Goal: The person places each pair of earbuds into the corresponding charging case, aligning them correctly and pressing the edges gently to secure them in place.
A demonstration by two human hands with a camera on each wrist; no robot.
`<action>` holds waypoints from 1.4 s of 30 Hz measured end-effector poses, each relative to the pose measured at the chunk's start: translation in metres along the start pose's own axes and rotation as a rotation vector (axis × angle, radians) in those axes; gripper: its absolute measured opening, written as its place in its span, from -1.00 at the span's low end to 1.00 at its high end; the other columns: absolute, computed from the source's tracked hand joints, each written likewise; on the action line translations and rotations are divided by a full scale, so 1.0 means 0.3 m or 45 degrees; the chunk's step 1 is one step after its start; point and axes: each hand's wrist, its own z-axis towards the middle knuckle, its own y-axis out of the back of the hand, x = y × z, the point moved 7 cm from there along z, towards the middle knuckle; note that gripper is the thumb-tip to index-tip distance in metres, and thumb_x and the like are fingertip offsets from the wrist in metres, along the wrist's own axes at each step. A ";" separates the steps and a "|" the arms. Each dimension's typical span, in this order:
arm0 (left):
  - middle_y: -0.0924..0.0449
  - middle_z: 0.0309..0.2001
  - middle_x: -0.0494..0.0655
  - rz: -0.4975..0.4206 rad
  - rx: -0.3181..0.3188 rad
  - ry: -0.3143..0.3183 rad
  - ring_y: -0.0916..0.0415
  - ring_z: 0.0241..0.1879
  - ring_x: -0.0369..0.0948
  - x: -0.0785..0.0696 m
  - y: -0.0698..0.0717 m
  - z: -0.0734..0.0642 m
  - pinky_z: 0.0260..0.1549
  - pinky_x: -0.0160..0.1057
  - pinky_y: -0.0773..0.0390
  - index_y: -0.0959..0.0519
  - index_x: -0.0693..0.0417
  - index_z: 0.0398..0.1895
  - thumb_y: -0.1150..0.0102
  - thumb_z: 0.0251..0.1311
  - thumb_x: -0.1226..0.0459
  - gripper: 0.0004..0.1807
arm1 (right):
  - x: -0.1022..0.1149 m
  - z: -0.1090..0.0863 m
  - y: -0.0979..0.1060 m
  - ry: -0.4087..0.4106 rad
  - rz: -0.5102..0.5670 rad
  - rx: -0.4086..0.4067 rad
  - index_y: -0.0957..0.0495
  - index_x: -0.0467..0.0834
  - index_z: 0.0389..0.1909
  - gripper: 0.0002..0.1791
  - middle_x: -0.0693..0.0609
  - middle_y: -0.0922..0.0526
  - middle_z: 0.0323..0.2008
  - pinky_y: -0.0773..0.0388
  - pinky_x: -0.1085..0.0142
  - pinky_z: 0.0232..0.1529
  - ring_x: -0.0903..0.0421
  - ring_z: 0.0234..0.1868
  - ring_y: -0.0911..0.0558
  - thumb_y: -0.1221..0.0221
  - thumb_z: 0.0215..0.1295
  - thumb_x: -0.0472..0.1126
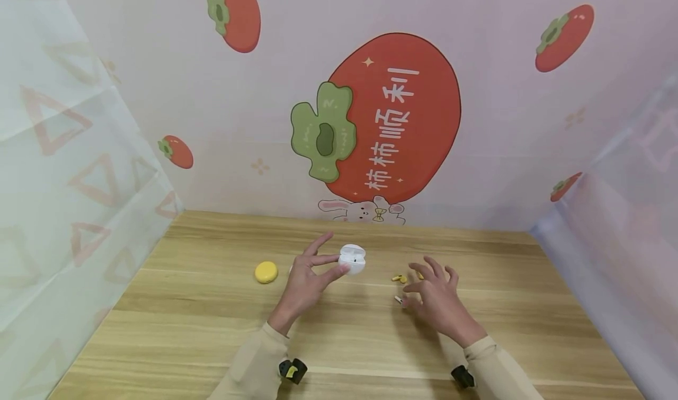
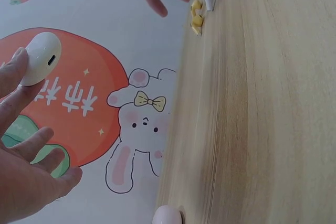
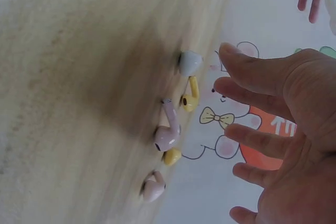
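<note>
Behind the table stands a pale backdrop [image 1: 492,123] with a large red persimmon [image 1: 424,117] printed on it, and in front of it lies my wood-grained table [image 1: 349,353]. My right hand [image 1: 439,297] hangs over the table, its fingers spread and lightly bent, holding nothing. My left hand [image 1: 307,277] is raised, and its thumb and finger pinch a white case [image 1: 352,266], lid up, in the air to the left of my right hand. I cannot tell whether anything sits inside it. A round yellow case [image 1: 266,272] lies left of my left hand, and a pale pink rounded thing [image 2: 167,216] rests on the table, cut off by the edge of the left wrist view. Smallest are the earbuds near my right fingers: a white earbud [image 3: 190,64], two yellow earbuds [image 3: 192,95] and two pink earbuds [image 3: 167,134], all loose on the wood.
</note>
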 end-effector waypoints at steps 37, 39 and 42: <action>-0.33 0.46 -0.12 0.006 -0.001 -0.007 -0.09 0.51 0.02 -0.008 -0.010 -0.001 0.38 0.36 -0.02 -0.78 0.17 -0.11 -0.49 0.14 0.23 -0.71 | 0.005 0.000 -0.047 0.069 -0.147 0.055 -0.79 -0.06 -0.51 -0.86 -0.22 -0.60 0.15 -0.04 -0.53 0.15 -0.41 0.37 -0.29 -0.58 -0.06 -0.18; -0.33 0.46 -0.13 0.006 0.002 -0.007 -0.09 0.51 0.01 -0.008 -0.011 0.000 0.38 0.37 -0.02 -0.78 0.17 -0.10 -0.50 0.14 0.22 -0.71 | 0.003 -0.001 -0.043 0.067 -0.138 0.044 -0.80 -0.06 -0.51 -0.86 -0.23 -0.60 0.15 -0.02 -0.53 0.15 -0.42 0.37 -0.28 -0.58 -0.06 -0.18; -0.33 0.46 -0.13 0.005 0.005 -0.005 -0.08 0.51 0.01 -0.008 -0.013 0.000 0.38 0.37 -0.02 -0.78 0.17 -0.10 -0.50 0.13 0.23 -0.71 | -0.001 -0.001 -0.033 0.053 -0.104 0.029 -0.80 -0.06 -0.49 -0.87 -0.23 -0.59 0.16 0.02 -0.53 0.17 -0.43 0.38 -0.27 -0.58 -0.05 -0.19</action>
